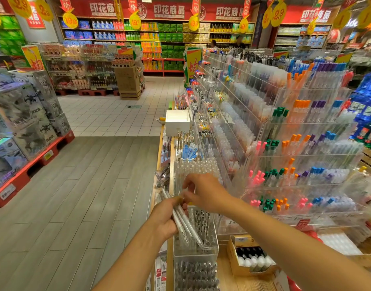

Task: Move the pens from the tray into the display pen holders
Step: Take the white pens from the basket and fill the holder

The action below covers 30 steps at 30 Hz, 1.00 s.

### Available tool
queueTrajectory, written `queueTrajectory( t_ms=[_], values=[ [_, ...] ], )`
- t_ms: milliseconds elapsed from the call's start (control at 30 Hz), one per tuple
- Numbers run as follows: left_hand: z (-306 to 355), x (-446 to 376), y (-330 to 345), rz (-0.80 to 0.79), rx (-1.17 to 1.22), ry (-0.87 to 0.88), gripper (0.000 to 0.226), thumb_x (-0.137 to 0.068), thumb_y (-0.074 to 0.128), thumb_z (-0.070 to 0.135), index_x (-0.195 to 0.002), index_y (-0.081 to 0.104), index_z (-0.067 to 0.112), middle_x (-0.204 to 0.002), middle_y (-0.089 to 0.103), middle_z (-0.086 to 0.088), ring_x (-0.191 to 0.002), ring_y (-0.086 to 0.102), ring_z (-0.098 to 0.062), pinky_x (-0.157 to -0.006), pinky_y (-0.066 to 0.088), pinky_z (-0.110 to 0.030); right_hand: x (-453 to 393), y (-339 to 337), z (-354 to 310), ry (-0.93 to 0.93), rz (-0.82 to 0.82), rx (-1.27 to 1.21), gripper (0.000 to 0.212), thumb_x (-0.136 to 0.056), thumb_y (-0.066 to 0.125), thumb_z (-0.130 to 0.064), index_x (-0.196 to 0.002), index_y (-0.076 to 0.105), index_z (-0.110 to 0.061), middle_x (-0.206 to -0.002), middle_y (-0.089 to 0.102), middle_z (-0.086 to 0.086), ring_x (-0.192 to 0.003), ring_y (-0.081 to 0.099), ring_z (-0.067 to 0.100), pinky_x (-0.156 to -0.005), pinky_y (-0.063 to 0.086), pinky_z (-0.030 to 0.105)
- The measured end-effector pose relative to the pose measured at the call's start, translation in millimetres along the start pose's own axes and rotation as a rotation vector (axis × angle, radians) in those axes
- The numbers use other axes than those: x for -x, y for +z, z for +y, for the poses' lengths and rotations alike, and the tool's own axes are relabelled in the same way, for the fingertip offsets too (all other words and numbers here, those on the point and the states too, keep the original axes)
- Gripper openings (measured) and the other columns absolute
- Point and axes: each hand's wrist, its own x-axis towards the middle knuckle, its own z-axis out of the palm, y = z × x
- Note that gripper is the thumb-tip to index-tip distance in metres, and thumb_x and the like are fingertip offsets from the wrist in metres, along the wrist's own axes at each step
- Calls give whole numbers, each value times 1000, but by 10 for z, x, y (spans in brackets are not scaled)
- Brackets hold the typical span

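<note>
My left hand (164, 219) grips a bundle of white pens (185, 224) slanting down to the right over the clear acrylic pen holders (196, 252) at the near end of the display. My right hand (203, 193) reaches across from the right and its fingers pinch at the upper ends of that bundle, just in front of a holder full of clear-capped pens (198, 168). The holder below my hands has dark-tipped pens (202, 222) standing in it. I cannot make out the tray.
Tiered acrylic racks (302, 148) with coloured pens fill the right. A white box (177, 122) stands farther along the shelf, and an open carton of bottles (250, 258) sits near right. Boxed toys on a red pallet (31, 127) line the aisle's left side.
</note>
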Motion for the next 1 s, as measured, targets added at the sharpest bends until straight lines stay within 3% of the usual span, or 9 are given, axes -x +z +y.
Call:
queueTrajectory(
  t_ms=[100, 200, 300, 433, 600, 667, 800, 867, 1000],
  values=[
    [-42, -16, 10, 0, 32, 34, 23, -93, 53, -5, -114, 61, -7, -83, 63, -16, -69, 60, -23, -72, 52, -35, 5, 156, 17, 95, -121, -129, 17, -88, 69, -31, -99, 66, -17, -74, 66, -7, -65, 59, 5, -57, 43, 20],
    [-73, 21, 7, -15, 11, 43, 18, -97, 57, 9, -102, 67, -4, -81, 70, -18, -72, 69, -27, -73, 59, -39, 10, 240, 43, 133, -196, -150, 17, -84, 73, -29, -97, 69, -19, -74, 69, -4, -66, 63, 9, -58, 48, 24],
    [-110, 14, 17, 14, -1, 58, 21, -98, 58, 13, -103, 68, -5, -93, 68, -22, -95, 68, -35, -96, 53, -51, 55, 334, 50, 173, -196, -104, 16, -83, 68, -29, -69, 66, -21, -59, 60, -5, -51, 54, 9, -49, 41, 23],
    [-147, 49, 58, 7, -20, 17, 16, -95, 60, 12, -93, 68, -2, -77, 65, -18, -70, 64, -28, -68, 55, -41, 98, 371, 28, 265, -136, -122, 23, -77, 58, -23, -57, 60, -11, -48, 51, 0, -41, 43, 13, -38, 32, 21],
    [-136, 41, 33, -10, 61, 28, 25, -100, 52, 7, -81, 63, -4, -67, 65, -16, -62, 66, -25, -77, 57, -43, 93, 267, 77, 337, -87, -188, 42, -87, 57, -26, -49, 41, -17, -44, 37, -1, -40, 31, 13, -42, 25, 24],
    [-127, 54, 37, -35, 88, 11, 29, -102, 46, 7, -78, 58, -2, -56, 62, -15, -48, 65, -23, -57, 62, -40, 103, 207, 99, 368, -49, -248, 36, -89, 55, -22, -57, 42, -15, -53, 38, 2, -48, 34, 15, -47, 26, 27],
    [-111, 23, 3, 52, 62, -39, 18, -103, 48, 12, -94, 56, -1, -61, 67, -14, -33, 53, -12, -33, 47, -22, 81, 32, 143, 370, 83, -346, 11, -93, 51, -17, -85, 49, -10, -75, 56, 17, -66, 52, 24, -59, 42, 36],
    [-106, -5, -49, 93, 34, -53, 16, -102, 49, 14, -90, 53, 4, -52, 59, -7, -28, 41, -7, -29, 35, -16, 71, -102, 159, 318, 159, -402, 6, -97, 49, -16, -99, 45, -12, -89, 64, 22, -75, 63, 36, -66, 52, 45],
    [-102, -21, -116, 103, -35, -66, 19, -101, 53, 17, -85, 51, 6, -51, 53, -7, -30, 37, -8, -31, 30, -16, 28, -316, 144, 141, 271, -329, 13, -103, 42, -23, -100, 44, -11, -79, 64, 11, -72, 64, 31, -69, 52, 52]
  ],
)
